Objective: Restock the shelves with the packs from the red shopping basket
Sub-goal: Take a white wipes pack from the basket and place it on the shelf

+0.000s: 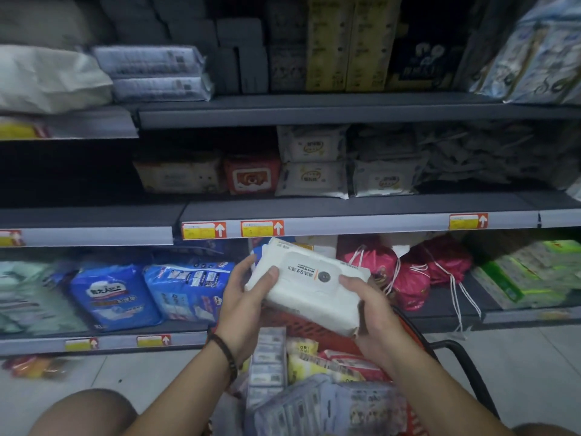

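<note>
Both hands — left hand (243, 297), right hand (374, 313) — grip white wipes pack (309, 289).

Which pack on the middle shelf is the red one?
The red pack with the animal face, standing between the beige pack and the stacked white packs. All the others there are pale.

Three grey shelves are seen. On the top shelf (314, 110), yellow boxes (345, 42) are stood in the middle and flat packs (154, 72) are piled at the left. On the middle shelf (361, 206), a red bear pack (252, 176) is set just beside white packs (314, 162). On the bottom shelf (440, 305), blue packs (116, 294) are kept left and pink string bags (408, 278) right. The red basket (301, 327) is set on the pale floor (518, 357), near.
</note>
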`<state>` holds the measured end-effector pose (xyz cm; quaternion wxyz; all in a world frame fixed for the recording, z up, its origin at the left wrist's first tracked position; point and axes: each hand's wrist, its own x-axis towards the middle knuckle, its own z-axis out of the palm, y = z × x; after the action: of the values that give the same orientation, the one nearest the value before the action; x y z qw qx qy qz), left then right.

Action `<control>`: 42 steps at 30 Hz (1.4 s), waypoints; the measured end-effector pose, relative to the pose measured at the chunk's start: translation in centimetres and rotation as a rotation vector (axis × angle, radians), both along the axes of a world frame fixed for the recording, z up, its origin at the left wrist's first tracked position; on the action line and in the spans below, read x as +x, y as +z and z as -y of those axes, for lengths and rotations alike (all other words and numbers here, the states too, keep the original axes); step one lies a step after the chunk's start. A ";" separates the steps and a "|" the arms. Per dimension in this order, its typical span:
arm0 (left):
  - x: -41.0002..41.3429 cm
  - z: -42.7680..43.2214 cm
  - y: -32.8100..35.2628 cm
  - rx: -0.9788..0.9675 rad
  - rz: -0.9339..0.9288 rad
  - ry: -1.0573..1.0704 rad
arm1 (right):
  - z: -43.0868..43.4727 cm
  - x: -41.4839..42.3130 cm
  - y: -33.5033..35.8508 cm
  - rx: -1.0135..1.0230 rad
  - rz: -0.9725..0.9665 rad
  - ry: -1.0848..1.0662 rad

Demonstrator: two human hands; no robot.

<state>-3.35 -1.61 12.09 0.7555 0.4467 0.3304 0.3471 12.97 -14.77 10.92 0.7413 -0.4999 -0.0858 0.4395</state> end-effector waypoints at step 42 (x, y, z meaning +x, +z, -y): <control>-22.3 -27.9 29.3 0.892 -0.118 0.688 | -34.5 -18.2 34.7 0.289 1.282 0.225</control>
<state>-25.66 26.27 41.35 0.3172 0.6079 0.3201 0.6537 -5.18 19.77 45.67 0.5527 -0.5457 -0.6194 0.1141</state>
